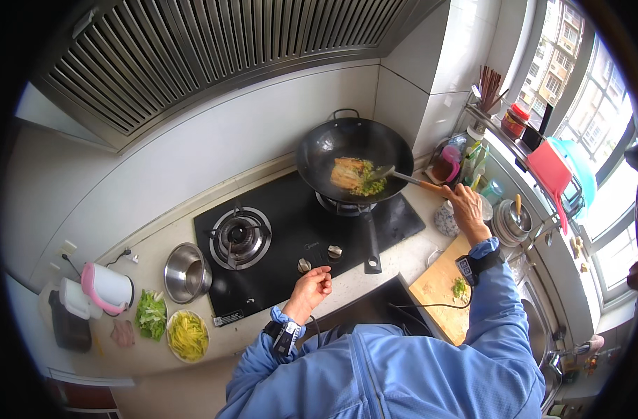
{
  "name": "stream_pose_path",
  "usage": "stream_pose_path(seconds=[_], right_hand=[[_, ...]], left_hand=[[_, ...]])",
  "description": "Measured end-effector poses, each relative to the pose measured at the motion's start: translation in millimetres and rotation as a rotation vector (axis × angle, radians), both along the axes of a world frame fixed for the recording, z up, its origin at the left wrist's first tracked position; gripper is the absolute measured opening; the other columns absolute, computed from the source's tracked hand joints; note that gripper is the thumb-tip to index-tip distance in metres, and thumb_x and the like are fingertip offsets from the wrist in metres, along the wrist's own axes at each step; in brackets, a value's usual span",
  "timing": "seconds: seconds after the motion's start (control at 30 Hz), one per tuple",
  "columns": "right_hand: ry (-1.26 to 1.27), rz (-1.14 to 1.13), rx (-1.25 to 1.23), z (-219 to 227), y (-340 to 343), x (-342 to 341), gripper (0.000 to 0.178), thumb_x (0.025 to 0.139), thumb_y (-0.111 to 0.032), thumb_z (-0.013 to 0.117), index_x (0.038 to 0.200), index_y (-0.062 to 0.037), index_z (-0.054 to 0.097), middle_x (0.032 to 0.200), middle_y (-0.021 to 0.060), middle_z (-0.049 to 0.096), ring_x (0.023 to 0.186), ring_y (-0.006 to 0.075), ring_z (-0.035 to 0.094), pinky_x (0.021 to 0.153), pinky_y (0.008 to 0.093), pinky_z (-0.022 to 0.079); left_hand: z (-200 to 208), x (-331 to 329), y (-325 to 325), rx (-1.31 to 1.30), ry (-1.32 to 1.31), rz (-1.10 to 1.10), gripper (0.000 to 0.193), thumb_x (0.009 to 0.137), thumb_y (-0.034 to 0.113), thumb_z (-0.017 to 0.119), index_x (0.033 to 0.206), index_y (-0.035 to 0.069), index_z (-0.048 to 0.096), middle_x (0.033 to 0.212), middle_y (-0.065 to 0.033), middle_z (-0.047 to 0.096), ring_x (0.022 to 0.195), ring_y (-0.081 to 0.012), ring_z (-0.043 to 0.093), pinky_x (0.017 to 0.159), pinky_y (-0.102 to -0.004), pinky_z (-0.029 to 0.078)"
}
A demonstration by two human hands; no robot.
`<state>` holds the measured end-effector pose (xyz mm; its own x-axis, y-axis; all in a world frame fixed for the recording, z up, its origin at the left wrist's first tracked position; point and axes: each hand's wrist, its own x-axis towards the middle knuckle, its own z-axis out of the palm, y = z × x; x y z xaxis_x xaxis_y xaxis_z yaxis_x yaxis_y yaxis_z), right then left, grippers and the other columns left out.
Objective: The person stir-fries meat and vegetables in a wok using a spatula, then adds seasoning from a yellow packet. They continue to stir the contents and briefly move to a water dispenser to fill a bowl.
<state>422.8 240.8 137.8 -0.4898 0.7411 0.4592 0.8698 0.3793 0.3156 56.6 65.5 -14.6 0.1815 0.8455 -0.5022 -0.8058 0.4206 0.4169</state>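
1. The camera sits on the person's head and looks down from high up.
2. It faces the stove point(298, 237) and wall.
3. The picture bends round at its edges.

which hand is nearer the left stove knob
Left. The left hand hovers just below the left stove knob, nearly touching it. The right hand is far off to the right, gripping the spatula handle.

Steel bowl point(187, 273), plates of green point(151, 315) and yellow shreds point(188, 336), cutting board point(444, 297).

Black wok point(333, 143), pink kettle point(104, 286)
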Motion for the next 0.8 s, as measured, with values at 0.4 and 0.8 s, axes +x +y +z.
stream_pose_path(seconds=[0.4,0.8], right_hand=[[-0.002,0.036,-0.174,3.2,8.6,9.4,0.035,0.077,-0.005,0.054,0.110,-0.0159,0.056,0.085,0.0072,0.050,0.082,0.0213,0.053,0.070,0.0352,0.037],[-0.052,0.127,-0.211,2.5,25.5,12.6,0.020,0.076,-0.006,0.054,0.096,-0.0049,0.059,0.088,0.0098,0.052,0.082,0.0233,0.057,0.071,0.0341,0.045]], left_hand=[[-5.7,13.4,-11.2,0.024,-0.078,0.044,0.012,0.085,0.012,0.057,0.091,0.001,0.058,0.077,-0.0083,0.057,0.068,-0.0190,0.054,0.056,-0.0288,0.041],[-11.6,17.0,-35.9,-0.056,-0.032,0.238,0.016,0.089,0.018,0.051,0.086,0.003,0.056,0.065,-0.0048,0.047,0.057,-0.0163,0.043,0.050,-0.0263,0.034]])
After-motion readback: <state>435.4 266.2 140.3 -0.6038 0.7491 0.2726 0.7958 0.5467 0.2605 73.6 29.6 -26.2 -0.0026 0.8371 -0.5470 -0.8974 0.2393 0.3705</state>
